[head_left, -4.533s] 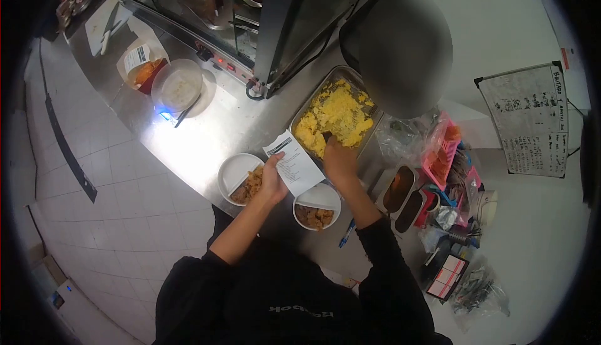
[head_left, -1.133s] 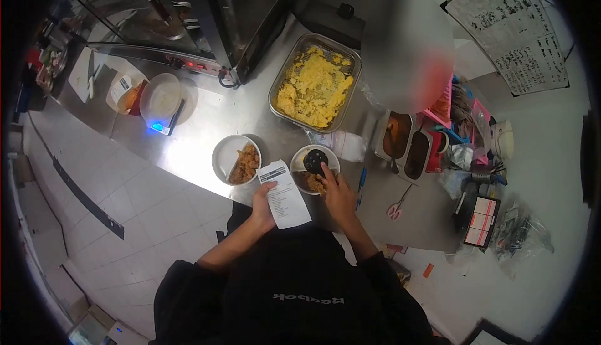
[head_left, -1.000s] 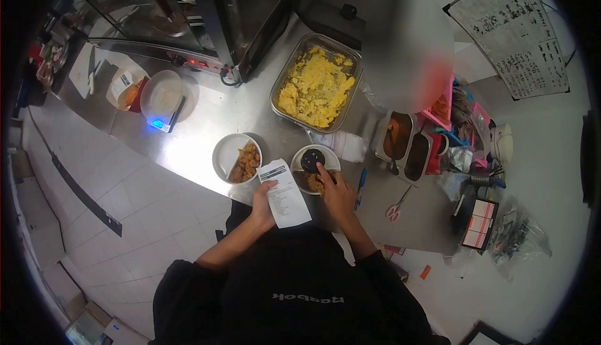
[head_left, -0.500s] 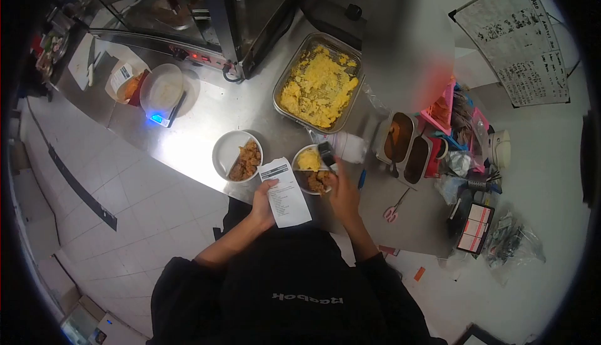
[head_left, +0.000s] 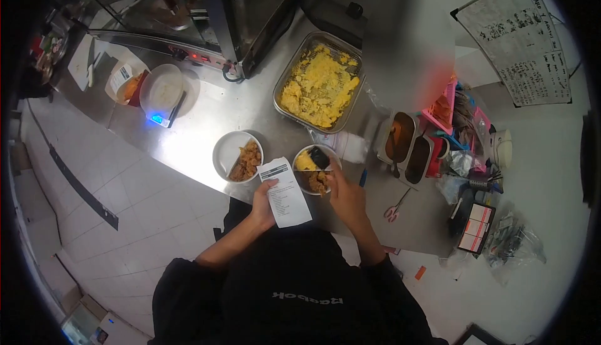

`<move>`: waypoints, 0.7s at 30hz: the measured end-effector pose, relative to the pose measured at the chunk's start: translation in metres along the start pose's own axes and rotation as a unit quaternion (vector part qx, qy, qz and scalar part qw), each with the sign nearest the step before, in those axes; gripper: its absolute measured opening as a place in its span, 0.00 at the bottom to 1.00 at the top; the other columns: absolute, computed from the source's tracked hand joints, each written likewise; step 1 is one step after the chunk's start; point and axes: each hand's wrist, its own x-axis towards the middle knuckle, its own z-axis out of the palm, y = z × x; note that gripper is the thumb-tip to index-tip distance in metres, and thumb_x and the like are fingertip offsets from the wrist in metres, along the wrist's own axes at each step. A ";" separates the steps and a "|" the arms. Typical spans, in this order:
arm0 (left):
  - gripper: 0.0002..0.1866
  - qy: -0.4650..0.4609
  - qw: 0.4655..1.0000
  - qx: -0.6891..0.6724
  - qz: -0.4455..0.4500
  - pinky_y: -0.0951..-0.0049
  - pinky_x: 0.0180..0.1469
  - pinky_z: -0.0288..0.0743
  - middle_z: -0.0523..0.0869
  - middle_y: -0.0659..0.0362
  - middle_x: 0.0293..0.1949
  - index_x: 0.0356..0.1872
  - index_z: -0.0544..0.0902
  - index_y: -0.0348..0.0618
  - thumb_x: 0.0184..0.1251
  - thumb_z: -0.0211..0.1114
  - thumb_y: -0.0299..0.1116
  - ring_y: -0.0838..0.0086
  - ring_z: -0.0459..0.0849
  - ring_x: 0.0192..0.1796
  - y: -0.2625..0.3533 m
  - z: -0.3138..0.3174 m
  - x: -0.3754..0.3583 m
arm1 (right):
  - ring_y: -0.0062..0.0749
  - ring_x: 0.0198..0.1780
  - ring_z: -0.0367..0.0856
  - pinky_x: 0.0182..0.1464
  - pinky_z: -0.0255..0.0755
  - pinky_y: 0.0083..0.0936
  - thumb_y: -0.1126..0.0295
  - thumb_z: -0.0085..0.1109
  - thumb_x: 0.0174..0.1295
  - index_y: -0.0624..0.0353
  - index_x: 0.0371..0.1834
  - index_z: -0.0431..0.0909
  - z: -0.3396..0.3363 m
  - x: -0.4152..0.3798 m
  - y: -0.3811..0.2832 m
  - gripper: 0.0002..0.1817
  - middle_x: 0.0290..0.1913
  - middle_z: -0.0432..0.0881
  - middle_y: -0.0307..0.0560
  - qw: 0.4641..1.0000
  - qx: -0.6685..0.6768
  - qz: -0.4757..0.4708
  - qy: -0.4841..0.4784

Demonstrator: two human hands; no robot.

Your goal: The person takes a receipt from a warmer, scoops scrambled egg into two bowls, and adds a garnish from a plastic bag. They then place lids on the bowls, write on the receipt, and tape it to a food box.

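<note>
Since half a second ago the black scoop (head_left: 320, 157) has tipped lower over the near bowl (head_left: 302, 154), beside the yellow egg now lying in it. Right hand (head_left: 345, 193) has its fingers clamped on the scoop's handle. Left hand (head_left: 263, 202) pinches the receipt (head_left: 284, 191), just left of that bowl. Soft, crumbly egg probably spills easily; the light bowl is best gripped by its rim.
</note>
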 end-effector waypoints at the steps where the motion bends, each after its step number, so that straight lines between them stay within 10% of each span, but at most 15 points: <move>1: 0.20 -0.004 1.000 -0.001 -0.002 0.61 0.54 0.73 0.81 0.53 0.44 0.52 0.73 0.41 0.61 0.52 0.38 0.62 0.81 0.47 0.000 0.001 0.000 | 0.50 0.28 0.81 0.29 0.72 0.43 0.61 0.47 0.67 0.44 0.68 0.60 -0.002 0.000 0.000 0.25 0.30 0.82 0.53 0.999 -0.023 -0.001 -0.030; 7: 0.21 0.015 0.999 0.042 0.022 0.63 0.54 0.72 0.80 0.54 0.45 0.52 0.73 0.40 0.61 0.53 0.40 0.63 0.80 0.48 0.001 -0.002 -0.004 | 0.52 0.35 0.82 0.36 0.74 0.42 0.63 0.47 0.67 0.43 0.67 0.61 -0.007 0.029 0.039 0.24 0.37 0.82 0.56 0.992 0.072 -0.070 0.079; 9: 0.21 0.014 0.998 0.049 0.037 0.63 0.54 0.72 0.80 0.54 0.45 0.52 0.73 0.40 0.61 0.53 0.41 0.64 0.80 0.48 0.003 0.002 -0.005 | 0.53 0.41 0.81 0.41 0.73 0.42 0.63 0.45 0.67 0.42 0.65 0.62 -0.054 0.051 0.033 0.22 0.42 0.81 0.57 0.996 0.039 0.075 -0.004; 18: 0.20 -0.032 0.992 -0.018 0.121 0.63 0.53 0.74 0.81 0.53 0.44 0.51 0.73 0.39 0.61 0.53 0.40 0.64 0.81 0.47 0.051 0.059 0.038 | 0.46 0.31 0.82 0.31 0.72 0.39 0.68 0.48 0.63 0.40 0.62 0.67 -0.010 0.164 0.063 0.22 0.29 0.82 0.51 0.968 -0.180 -0.171 -0.029; 21: 0.20 -0.041 0.989 -0.037 0.136 0.63 0.53 0.74 0.81 0.53 0.44 0.51 0.73 0.39 0.61 0.53 0.40 0.63 0.81 0.47 0.057 0.064 0.039 | 0.49 0.32 0.82 0.34 0.71 0.45 0.65 0.47 0.63 0.38 0.64 0.65 -0.038 0.189 0.042 0.23 0.30 0.82 0.55 0.974 -0.221 -0.042 -0.029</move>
